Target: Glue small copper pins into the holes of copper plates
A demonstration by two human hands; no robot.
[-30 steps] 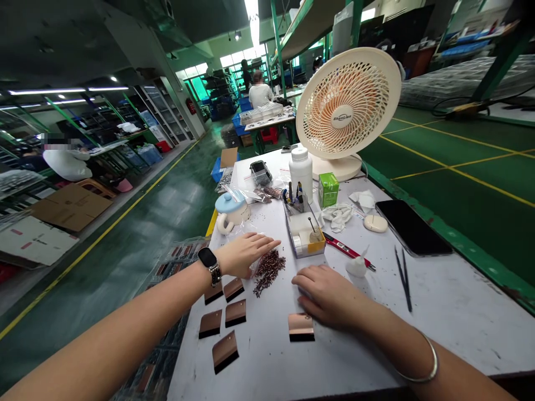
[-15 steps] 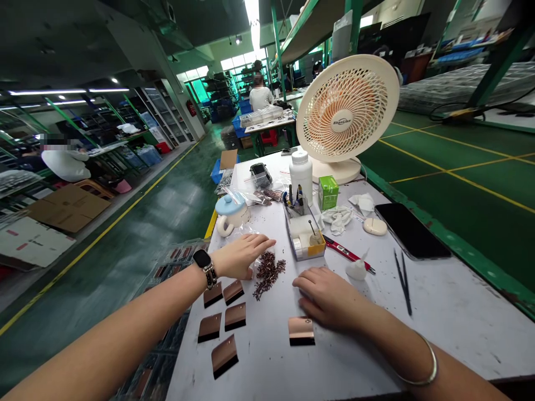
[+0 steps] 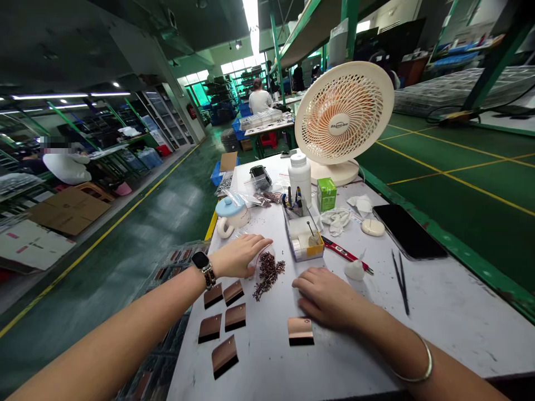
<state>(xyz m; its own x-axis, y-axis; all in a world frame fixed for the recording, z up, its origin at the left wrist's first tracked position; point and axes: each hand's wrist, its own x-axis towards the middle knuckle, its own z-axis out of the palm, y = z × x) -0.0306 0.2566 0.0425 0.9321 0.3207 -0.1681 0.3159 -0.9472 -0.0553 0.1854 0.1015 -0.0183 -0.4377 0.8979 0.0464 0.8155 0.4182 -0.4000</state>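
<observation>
My left hand [image 3: 238, 255], with a black watch on its wrist, reaches over the white table [image 3: 451, 312]. Its fingers curl round the edge of a clear plastic bag [image 3: 262, 255] beside a heap of small dark copper parts [image 3: 268, 273]. My right hand [image 3: 328, 298] lies palm down on the table with fingers loosely bent, just above a single copper-coloured plate [image 3: 300, 331]. What lies under that hand is hidden. Several more copper plates [image 3: 223, 320] lie near my left forearm.
A parts tray [image 3: 303, 234], white bottle [image 3: 300, 176], green box [image 3: 326, 194], fan [image 3: 343, 120], blue-lidded mug [image 3: 230, 214], cloth [image 3: 336, 218], phone [image 3: 408, 224], tweezers [image 3: 400, 275], a red-handled tool [image 3: 345, 255]. Other people sit at benches behind and on the left.
My left hand has drawn back a little from the heap and its fingers have curled onto the clear bag. My right hand has hardly moved.
</observation>
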